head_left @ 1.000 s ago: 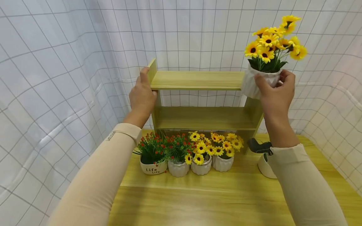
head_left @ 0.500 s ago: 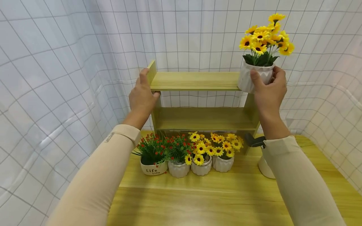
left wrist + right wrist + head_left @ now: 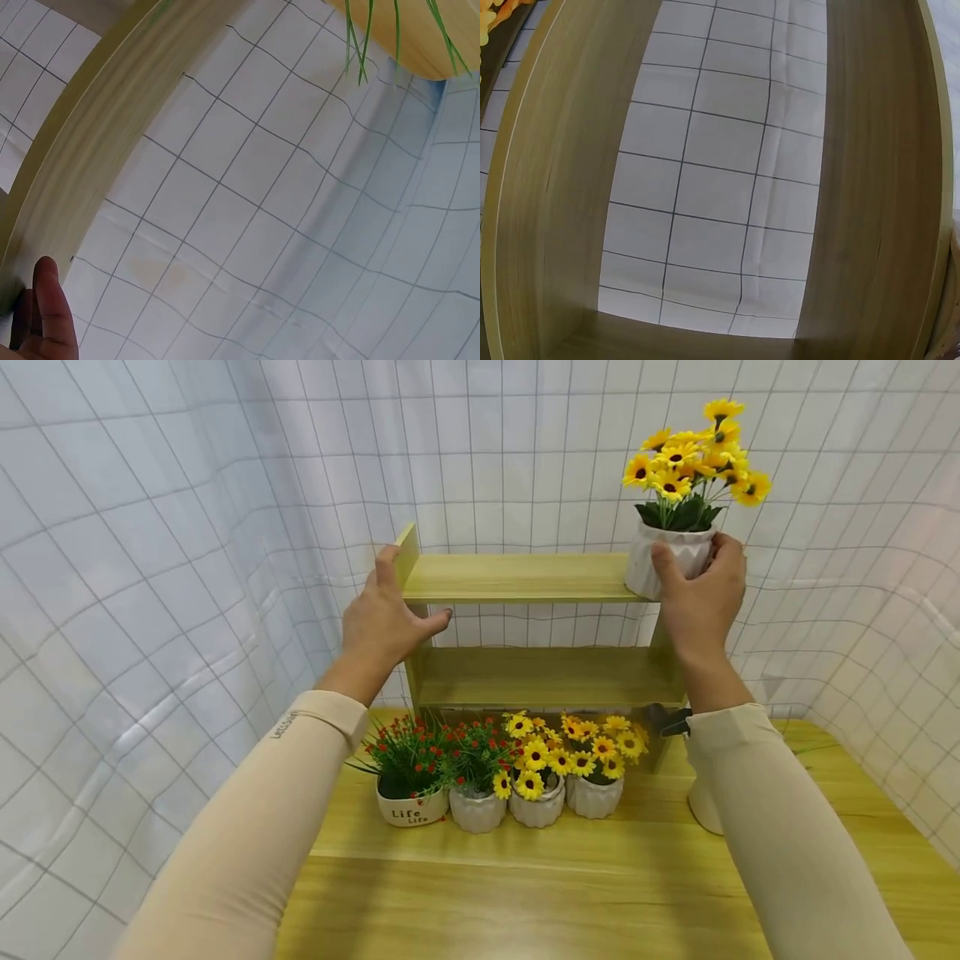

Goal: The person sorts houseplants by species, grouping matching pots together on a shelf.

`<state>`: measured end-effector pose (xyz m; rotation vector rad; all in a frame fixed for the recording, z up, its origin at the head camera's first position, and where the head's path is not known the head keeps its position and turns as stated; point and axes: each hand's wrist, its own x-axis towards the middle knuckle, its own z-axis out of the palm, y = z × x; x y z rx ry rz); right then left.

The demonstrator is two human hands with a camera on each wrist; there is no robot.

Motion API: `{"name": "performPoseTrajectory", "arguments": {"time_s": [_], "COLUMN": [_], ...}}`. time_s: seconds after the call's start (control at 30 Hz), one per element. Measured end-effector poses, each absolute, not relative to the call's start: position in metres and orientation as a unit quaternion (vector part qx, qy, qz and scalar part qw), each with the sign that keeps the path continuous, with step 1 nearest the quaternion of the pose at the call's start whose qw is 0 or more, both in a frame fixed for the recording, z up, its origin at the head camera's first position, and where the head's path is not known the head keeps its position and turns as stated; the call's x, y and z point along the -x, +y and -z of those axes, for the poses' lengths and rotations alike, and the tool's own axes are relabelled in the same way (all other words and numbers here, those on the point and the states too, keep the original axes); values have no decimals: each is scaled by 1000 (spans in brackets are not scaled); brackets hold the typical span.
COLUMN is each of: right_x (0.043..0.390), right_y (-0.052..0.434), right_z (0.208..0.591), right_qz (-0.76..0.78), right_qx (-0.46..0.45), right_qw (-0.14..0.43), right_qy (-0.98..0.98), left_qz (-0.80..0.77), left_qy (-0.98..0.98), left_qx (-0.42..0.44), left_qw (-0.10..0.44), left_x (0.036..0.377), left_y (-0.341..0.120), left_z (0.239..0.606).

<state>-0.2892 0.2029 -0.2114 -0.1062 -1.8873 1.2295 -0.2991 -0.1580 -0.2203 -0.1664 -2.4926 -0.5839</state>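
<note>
In the head view my right hand (image 3: 705, 597) grips a white ribbed flowerpot (image 3: 651, 560) of yellow daisy-like flowers (image 3: 678, 456), thumb in front and fingers round its right side. The pot stands upright at the right end of the top board of a wooden shelf (image 3: 517, 577). My left hand (image 3: 382, 614) touches the shelf's left side panel with its fingers, and its thumb stretches out rightward below the top board. In the left wrist view a finger (image 3: 54, 304) lies beside the wooden panel (image 3: 82, 135). The right wrist view looks into the shelf, with the pot out of sight.
Before the shelf stand a "Life" pot (image 3: 412, 810) and a ribbed pot (image 3: 477, 812) with red-flowered plants, then two ribbed pots (image 3: 536, 810) of yellow flowers. A white container (image 3: 705, 806) sits partly behind my right sleeve on the wooden table (image 3: 480, 902).
My right hand has moved left with the flowerpot, further over the top board's right end. My left thumb has swung out from the board's underside toward the right.
</note>
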Motion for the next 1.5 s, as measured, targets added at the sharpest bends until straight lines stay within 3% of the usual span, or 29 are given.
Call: {"name": "performPoseTrajectory", "arguments": {"time_s": [1.03,1.5], "right_x": [306,299], "right_y": [200,203], "right_z": [201,197], "right_qz": [-439,-462], "right_qx": [90,77], "right_qw": [355,350], "right_qy": [-821,-811], "left_qz": [242,239], "left_qy": [-913,-909], "left_qx": [24,26], "left_qw": [329,341], "left_x": [299,299], "left_y": [-148,-147], "left_z": [226,227]}}
